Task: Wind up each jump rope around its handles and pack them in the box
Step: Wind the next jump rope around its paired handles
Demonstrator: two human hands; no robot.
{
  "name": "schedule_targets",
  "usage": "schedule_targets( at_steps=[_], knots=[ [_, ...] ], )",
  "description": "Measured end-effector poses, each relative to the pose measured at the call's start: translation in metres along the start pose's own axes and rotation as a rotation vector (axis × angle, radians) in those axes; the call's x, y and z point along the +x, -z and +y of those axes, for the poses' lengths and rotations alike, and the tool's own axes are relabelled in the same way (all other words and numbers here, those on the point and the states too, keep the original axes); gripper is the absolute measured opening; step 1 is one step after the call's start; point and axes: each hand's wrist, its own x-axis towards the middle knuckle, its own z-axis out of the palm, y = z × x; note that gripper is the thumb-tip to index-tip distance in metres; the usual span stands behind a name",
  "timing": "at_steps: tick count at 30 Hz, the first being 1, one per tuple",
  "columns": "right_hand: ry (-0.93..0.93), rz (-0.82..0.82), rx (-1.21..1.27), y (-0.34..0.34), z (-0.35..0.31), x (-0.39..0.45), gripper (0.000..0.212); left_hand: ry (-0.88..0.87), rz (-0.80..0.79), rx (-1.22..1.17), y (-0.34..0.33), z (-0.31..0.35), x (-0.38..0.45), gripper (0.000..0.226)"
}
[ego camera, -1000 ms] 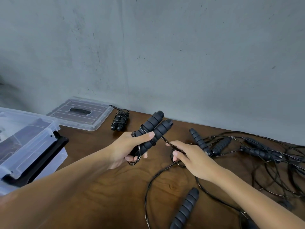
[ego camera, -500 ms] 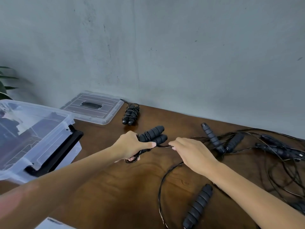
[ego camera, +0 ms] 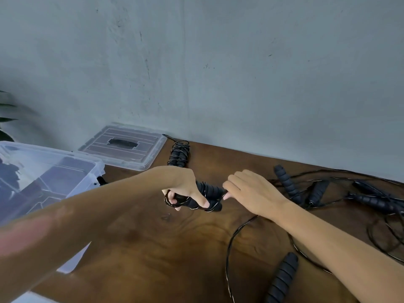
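Note:
My left hand [ego camera: 185, 184] grips a pair of black foam jump-rope handles [ego camera: 208, 194] held together, low over the brown table [ego camera: 153, 248], with a few turns of thin black cord around them. My right hand [ego camera: 247, 191] pinches that cord right at the handles' tip. The cord [ego camera: 231, 239] trails down toward me across the table. A wound-up rope [ego camera: 178, 155] lies near the wall. The clear plastic box [ego camera: 65, 171] stands open at the left.
The box's clear lid [ego camera: 124, 146] lies flat by the wall. A tangle of loose ropes and handles [ego camera: 328, 193] covers the table's right side. One loose handle [ego camera: 282, 278] lies near the front. A plant leaf shows at the far left.
The handles tipped down from pointing up-right to lying low and level. My right hand carried the cord up to their tip. The view swung left, so the box shows more.

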Motion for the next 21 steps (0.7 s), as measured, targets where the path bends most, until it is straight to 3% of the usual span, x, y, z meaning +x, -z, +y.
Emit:
schedule_targets(
  at_steps=[3,6,12,16,21],
  knots=[
    [0.024,-0.068,0.012,0.003,0.000,0.013,0.013,-0.008,-0.075,0.056,0.013,-0.002,-0.001,0.057],
    [-0.055,-0.149,0.138,0.005,-0.001,0.022,0.027,-0.078,-0.147,0.101,0.023,-0.011,-0.004,0.052],
    [-0.061,-0.109,0.230,0.007,-0.005,0.037,0.016,-0.285,-0.243,0.137,0.032,-0.040,-0.010,0.059],
    [-0.142,-0.007,0.279,0.005,-0.004,0.041,0.026,-0.480,-0.300,-0.030,0.032,-0.062,-0.013,0.027],
    [-0.369,-0.040,0.517,0.013,-0.018,0.041,0.024,-0.750,-0.320,-0.315,0.022,-0.082,-0.012,0.030]
  ],
)
